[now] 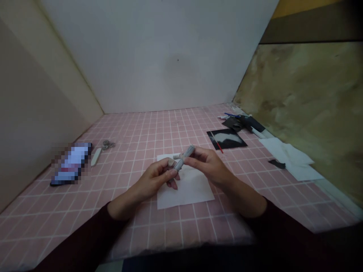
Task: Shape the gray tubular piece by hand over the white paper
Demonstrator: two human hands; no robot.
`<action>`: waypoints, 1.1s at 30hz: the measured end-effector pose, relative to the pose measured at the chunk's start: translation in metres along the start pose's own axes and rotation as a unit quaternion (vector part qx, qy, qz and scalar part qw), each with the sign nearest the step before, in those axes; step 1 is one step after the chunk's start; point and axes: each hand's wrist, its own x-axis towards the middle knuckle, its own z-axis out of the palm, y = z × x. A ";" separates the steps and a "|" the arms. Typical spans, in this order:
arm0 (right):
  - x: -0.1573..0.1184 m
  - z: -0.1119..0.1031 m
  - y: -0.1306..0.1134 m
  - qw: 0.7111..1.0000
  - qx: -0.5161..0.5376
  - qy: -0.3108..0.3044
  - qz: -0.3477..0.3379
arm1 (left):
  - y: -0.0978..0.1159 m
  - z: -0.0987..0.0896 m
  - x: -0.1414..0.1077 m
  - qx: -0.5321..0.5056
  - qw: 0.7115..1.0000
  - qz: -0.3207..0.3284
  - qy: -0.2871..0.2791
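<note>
A slim, pale grey stick-like piece [187,152] is held slantwise between my two hands; its exact kind I cannot make out. My left hand [159,175] is closed on its lower end, with the thumb along it. Fingers of my right hand [207,162] pinch it near the upper end. Something pale covers one finger of my left hand. Below both hands lies a white sheet of paper [195,192]. A small light-coloured bit [177,156] shows just behind the stick-like piece, and whether it is joined to it I cannot tell.
Farther right lie a black sheet with white powder [227,139], a thin red stick [219,146], dark scraps [249,122] and white papers [289,158]. Toward the left are a phone [72,162], a nail file [96,156] and scissors [107,144]. Walls bound the pink-tiled table [136,132].
</note>
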 end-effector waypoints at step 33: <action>0.001 -0.012 -0.008 0.992 -0.067 0.092 -0.054 | 0.002 -0.006 -0.002 0.216 0.974 0.046 0.042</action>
